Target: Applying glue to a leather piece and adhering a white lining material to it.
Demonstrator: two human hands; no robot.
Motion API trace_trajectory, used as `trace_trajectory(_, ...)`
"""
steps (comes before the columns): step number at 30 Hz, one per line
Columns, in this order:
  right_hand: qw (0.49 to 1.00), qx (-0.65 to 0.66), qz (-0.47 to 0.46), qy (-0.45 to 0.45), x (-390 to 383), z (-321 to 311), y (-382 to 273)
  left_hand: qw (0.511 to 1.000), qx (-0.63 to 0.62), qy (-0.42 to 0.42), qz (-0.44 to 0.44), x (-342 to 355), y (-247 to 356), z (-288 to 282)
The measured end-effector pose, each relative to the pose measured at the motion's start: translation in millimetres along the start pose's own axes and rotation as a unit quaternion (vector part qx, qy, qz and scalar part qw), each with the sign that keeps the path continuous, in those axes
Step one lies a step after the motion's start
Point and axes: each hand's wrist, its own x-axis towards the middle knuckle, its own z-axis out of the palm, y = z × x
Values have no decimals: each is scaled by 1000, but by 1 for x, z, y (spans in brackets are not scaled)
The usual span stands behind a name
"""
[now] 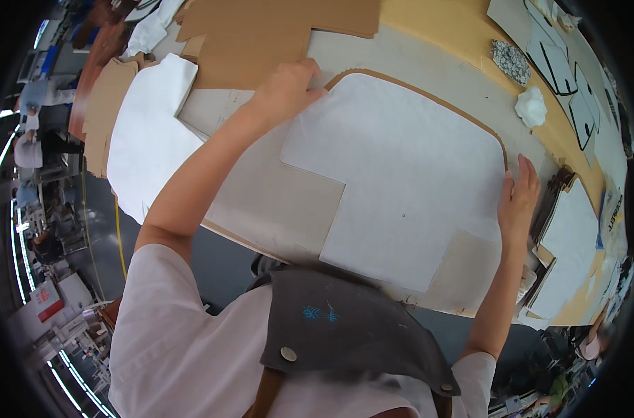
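Observation:
A white cut panel (400, 153) with rounded far corners and a stepped near edge lies flat before me. A matching brown cardboard piece (428, 99) shows as a thin rim along its far and right edges. My left hand (287, 89) rests at the far left corner, thumb by the edge and apart from the bent fingers. At the right edge, my right hand (517, 200) stands on its side with fingers spread, touching or just beside the panel. Neither hand visibly grips anything; the undersides of the fingers are hidden.
Brown cardboard sheets (251, 42) lie at the far left. White panels are stacked at the left (146, 132) and at the right (566, 244). A crumpled white wad (531, 106) and a speckled grey lump (511, 61) sit at the far right. The table's near edge (261, 252) runs before my apron.

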Motion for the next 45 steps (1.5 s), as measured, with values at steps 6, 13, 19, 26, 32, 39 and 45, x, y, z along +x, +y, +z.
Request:
trace_trajectory(6,995,5,-79,52,-20,21,-28,911,202,271,237,-34,-4,57)
trace_trajectory(13,994,-47,-91,36,-47,17,-56,927,195,234,218,-81,37,70)
trace_trajectory(19,980,58,-174,-74,-89,31,-112,934,139,144,297,-102,55,118)
trace_trajectory(26,977,76,-182,-78,-141,16,-123,926,121,45,354,-161,41,138)
trace_trajectory(32,993,30,-114,-28,-111,7,-79,945,121,129,274,-134,30,107)
trace_trajectory(39,991,57,-59,106,-26,20,15,918,110,277,261,1,10,58)
trace_trajectory(45,990,99,-33,98,6,20,21,967,90,182,153,33,35,27)
